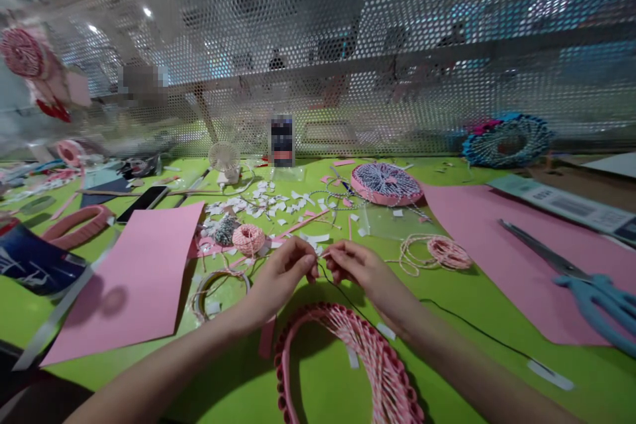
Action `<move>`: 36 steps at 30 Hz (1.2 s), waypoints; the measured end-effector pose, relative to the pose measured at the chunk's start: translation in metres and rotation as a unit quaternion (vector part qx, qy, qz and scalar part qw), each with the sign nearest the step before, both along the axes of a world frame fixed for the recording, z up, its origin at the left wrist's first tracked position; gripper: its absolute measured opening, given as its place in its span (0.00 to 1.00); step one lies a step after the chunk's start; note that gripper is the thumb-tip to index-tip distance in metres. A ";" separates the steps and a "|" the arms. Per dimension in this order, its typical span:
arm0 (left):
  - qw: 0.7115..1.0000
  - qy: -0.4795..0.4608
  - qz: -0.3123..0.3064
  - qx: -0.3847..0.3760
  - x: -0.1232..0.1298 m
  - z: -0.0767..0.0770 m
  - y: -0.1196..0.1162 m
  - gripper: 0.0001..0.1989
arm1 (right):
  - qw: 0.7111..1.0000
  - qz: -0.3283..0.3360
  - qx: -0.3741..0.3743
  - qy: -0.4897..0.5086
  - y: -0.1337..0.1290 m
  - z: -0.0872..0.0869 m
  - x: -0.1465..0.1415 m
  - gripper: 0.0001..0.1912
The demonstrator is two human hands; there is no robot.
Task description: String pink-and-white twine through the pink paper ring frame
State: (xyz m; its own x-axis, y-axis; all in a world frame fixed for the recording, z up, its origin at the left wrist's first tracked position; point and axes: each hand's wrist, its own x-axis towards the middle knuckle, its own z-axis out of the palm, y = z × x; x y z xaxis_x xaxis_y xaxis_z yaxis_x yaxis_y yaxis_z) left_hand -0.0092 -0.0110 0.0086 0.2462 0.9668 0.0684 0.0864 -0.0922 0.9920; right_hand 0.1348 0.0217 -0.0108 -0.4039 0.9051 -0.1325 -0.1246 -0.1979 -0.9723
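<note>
My left hand (294,264) and my right hand (352,261) meet at the middle of the green table, fingertips pinched close together. Between them shows a small pale bit, perhaps the end of a string; it is too small to make out. A thin dark cord (342,291) runs down from near my fingers and passes under my right forearm. Just below my hands lies a pink ring woven with pink-and-white string (380,351), its left part unwoven. A ball of pink string (248,238) sits left of my left hand, and a loose pink string coil (447,253) lies right of my right hand.
Blue-handled scissors (586,281) rest on a pink sheet (527,258) at the right. Another pink sheet (144,271) lies left, near a dark blue can (40,258). White paper scraps (263,202) and a woven disc (386,183) are farther back, before a perforated metal screen (318,66).
</note>
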 end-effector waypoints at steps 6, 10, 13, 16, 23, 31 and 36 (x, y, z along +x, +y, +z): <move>1.000 -0.007 0.020 0.006 -0.001 0.003 0.001 0.05 | 0.999 -0.032 -0.007 -0.017 0.003 0.001 0.003 0.10; 1.000 0.000 0.023 -0.012 0.000 0.002 0.000 0.06 | 0.999 -0.007 -0.035 0.020 0.001 0.001 0.003 0.08; 0.999 0.020 0.032 -0.005 -0.001 0.001 0.000 0.06 | 0.994 0.032 -0.091 0.051 -0.003 0.002 0.000 0.06; 0.998 0.047 0.036 0.002 -0.001 0.000 0.000 0.06 | 0.985 0.063 -0.142 0.074 -0.010 0.002 -0.003 0.05; 0.996 0.081 0.049 -0.004 0.000 0.002 0.000 0.07 | 0.995 0.030 -0.075 0.056 -0.011 0.003 -0.003 0.05; 0.994 0.095 0.043 -0.016 -0.001 0.001 0.004 0.12 | 0.999 -0.028 0.011 0.023 -0.005 0.008 0.000 0.06; 0.987 0.157 0.015 0.030 -0.003 0.001 0.006 0.08 | 0.999 -0.028 0.009 0.036 -0.005 0.007 0.001 0.07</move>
State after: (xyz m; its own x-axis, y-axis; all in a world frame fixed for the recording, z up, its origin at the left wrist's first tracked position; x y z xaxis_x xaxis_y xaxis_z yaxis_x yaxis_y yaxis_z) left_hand -0.0126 -0.0046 0.0099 0.2351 0.9706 0.0509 0.3930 -0.1428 0.9084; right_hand 0.1362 0.0170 -0.0040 -0.3600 0.9288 -0.0884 -0.2048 -0.1711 -0.9637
